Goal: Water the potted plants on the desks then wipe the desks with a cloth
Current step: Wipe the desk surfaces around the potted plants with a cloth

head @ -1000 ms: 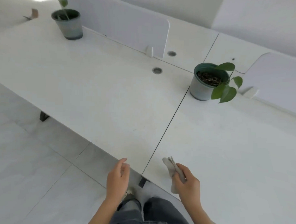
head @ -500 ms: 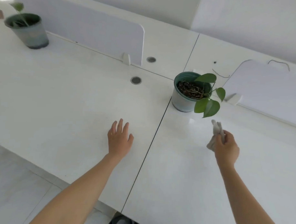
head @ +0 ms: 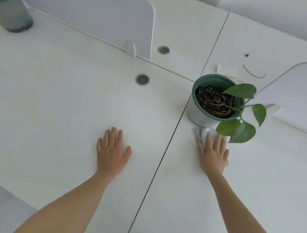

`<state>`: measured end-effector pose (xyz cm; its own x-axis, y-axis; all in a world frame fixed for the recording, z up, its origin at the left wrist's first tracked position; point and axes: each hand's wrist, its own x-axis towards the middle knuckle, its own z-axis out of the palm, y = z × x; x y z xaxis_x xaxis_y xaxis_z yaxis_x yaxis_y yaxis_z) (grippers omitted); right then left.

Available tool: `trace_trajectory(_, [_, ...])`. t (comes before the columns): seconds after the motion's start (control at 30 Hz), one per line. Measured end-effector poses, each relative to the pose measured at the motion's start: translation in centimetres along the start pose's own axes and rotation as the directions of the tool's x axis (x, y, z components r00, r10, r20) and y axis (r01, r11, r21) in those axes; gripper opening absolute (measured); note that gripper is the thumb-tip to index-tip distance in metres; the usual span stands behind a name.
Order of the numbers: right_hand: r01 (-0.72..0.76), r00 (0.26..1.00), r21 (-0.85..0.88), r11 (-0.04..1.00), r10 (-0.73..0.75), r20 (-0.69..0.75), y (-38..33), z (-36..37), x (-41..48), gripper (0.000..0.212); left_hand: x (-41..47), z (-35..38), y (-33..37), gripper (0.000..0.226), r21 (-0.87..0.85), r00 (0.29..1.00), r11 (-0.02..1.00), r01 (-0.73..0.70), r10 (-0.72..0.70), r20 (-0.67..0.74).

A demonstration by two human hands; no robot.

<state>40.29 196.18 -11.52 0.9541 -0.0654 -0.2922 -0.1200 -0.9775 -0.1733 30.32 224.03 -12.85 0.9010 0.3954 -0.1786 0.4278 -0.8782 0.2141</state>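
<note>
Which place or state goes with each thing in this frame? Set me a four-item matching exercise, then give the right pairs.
Things:
1. left hand
2. right hand
3. cloth
4. potted plant

Places or states:
A. standing beside the seam
B. flat on the bare desk, holding nothing
C. under fingers, just in front of the potted plant
D. flat, pressing down on the cloth

Pairs: 1-B, 2-D, 3-C, 4-A
</note>
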Motion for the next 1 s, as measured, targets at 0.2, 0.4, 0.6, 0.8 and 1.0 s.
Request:
trace_trajectory(0.2, [0.418, 0.907, -0.047, 0.907, -0.415, 0.068, -9.0, 1.5, 0.7, 0.070, 0.1, 0.1, 0.1, 0.067, -0.001, 1.000, 1.000, 0.007, -0.007, -0.007])
trace_trajectory(0.4, [0.340, 0.937, -0.059, 0.938, -0.333, 0.109, -15.1, 0.6, 8.6, 0.062, 0.3, 0.5, -0.4, 0.064, 0.042, 1.000, 0.999, 0.002, -0.001, -0.027])
trace_trajectory(0.6, [0.525, 0.848, -0.108, 0.844, -0.509, 0.149, -13.2, 1.8, 3.8, 0.068, 0.2, 0.5, -0.2, 0.070, 0.035, 1.000, 0.999, 0.015, -0.014, -0.018])
trace_trajectory(0.8, [0.491, 0.871, -0.235, 0.839, -0.476, 0.120, -0.6, 1.1, -0.8, 0.065, 0.1, 0.4, -0.2, 0.075, -0.011, 1.000, 1.000, 0.025, -0.025, -0.013])
trace_trajectory(1.0, [-0.242, 0.967, -0.001, 0.970, 0.241, -0.080, 8.3, -3.1, 3.6, 0.058, 0.1, 0.3, -0.2, 0.074, -0.019, 1.000, 1.000, 0.008, -0.008, -0.008])
